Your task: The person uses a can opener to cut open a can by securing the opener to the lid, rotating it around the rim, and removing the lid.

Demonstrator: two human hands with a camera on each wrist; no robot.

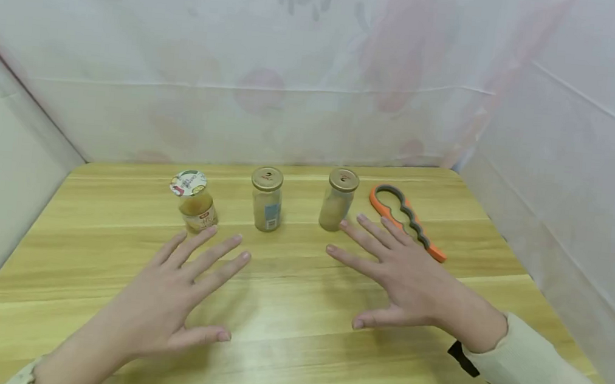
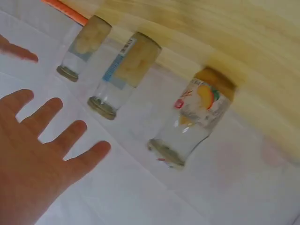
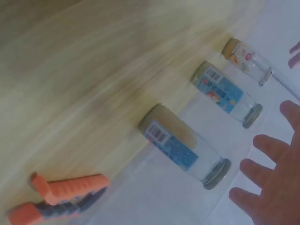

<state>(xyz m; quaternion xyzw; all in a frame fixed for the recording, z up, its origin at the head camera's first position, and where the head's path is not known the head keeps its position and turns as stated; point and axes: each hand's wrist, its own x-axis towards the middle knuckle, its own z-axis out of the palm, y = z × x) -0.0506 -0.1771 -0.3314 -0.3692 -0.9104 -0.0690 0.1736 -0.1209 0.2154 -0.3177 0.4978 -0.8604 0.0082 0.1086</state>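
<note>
My left hand (image 1: 166, 301) hovers over the table with fingers spread and holds nothing; its fingertips are nearest the peach-labelled jar (image 1: 198, 212) with a patterned lid. My right hand (image 1: 406, 280), also spread and holding nothing, is nearest the right gold-lidded jar (image 1: 335, 206) and an orange and grey jar opener (image 1: 383, 206). Between them stands another gold-lidded glass jar (image 1: 267, 207) with a blue label. All three jars are upright with lids on. In the right wrist view the opener (image 3: 77, 188) shows its wavy grey inner edge; in the head view my right fingers overlap part of it.
The wood-grain table (image 1: 282, 360) ends just behind the jars, where a pale printed curtain (image 1: 302, 124) hangs. Another pale sheet (image 1: 580, 149) closes the right side, and a pale wall (image 1: 4, 147) stands at the left. A dark strap (image 1: 464, 358) hangs at the right cuff.
</note>
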